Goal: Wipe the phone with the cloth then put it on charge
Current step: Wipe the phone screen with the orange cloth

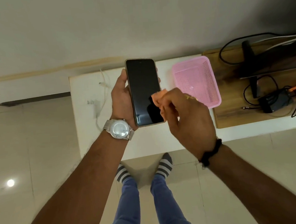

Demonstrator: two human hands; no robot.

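Note:
A black phone (143, 87) with a dark screen faces up in my left hand (121, 99), which grips it from the left edge above the white table (85, 133). My right hand (187, 116) pinches a small orange cloth (157, 99) and presses it on the lower right part of the screen. A white charger plug (92, 105) with its white cable (105, 83) lies on the table to the left of the phone, its loose connector end near the back edge.
A pink plastic basket (211, 79) sits on the table right of the phone. Further right, a wooden board (231, 116) carries a monitor stand (252, 69), black cables and a dark adapter (272, 103). My feet stand on the tiled floor below.

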